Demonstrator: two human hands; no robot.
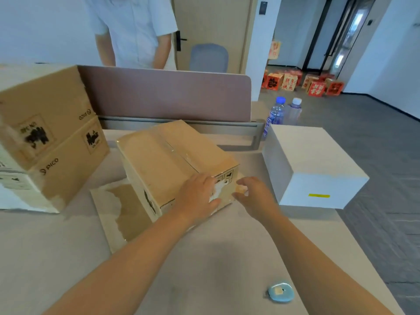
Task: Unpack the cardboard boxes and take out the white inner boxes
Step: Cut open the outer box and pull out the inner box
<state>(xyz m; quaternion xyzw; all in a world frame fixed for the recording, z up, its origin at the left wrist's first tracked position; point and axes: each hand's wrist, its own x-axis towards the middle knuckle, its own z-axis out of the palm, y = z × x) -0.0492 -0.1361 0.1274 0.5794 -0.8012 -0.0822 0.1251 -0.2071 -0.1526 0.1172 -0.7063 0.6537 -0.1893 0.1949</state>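
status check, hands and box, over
Left hand flat on the taped cardboard box. Right hand pinching at its corner. Box still sealed. Nothing blocking.

My left hand point(200, 196) covers the near top corner of the taped cardboard box point(172, 155), so part of the torn white label there is hidden; printed marks on that face too blurred to read. My right hand point(252, 194): fingertips blurred, can't tell whether they pinch anything. Flat cardboard sheet point(118, 214) runs under the box, far part hidden. Stacked boxes point(45, 133) cut off by left edge; print smeared apart from logo. Person behind the partition point(168, 96): cut off above shoulders by top edge, lower body hidden. Two bottles point(278, 112) partly behind the white inner box point(313, 160). Small blue object point(280, 292): too small to identify.
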